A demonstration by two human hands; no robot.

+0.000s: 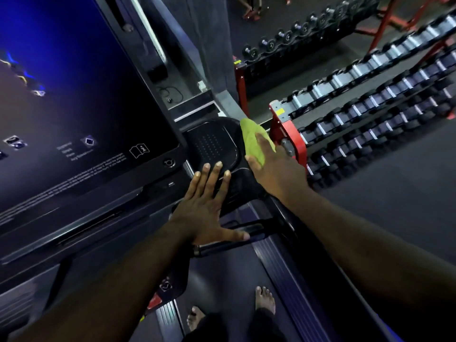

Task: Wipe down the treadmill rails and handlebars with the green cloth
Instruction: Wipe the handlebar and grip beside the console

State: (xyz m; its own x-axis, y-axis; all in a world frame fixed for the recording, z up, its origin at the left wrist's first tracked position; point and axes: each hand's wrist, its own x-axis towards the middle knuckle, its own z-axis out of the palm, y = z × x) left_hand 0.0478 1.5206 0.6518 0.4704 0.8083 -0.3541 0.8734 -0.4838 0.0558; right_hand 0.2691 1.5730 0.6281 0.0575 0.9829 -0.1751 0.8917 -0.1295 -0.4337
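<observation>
The green cloth (pixel 253 139) lies against the right edge of the treadmill's black console tray (pixel 212 144), pressed there under the fingers of my right hand (pixel 276 169). My left hand (pixel 207 203) rests flat with fingers spread on the black console below the tray, its thumb lying along a short black handlebar (pixel 229 240). The right side rail (pixel 291 228) runs down from the tray under my right forearm.
A large dark touchscreen (pixel 81 114) fills the left. Red dumbbell racks (pixel 370 114) stand close on the right. My bare feet (pixel 265 299) stand on the treadmill belt (pixel 222 280) below.
</observation>
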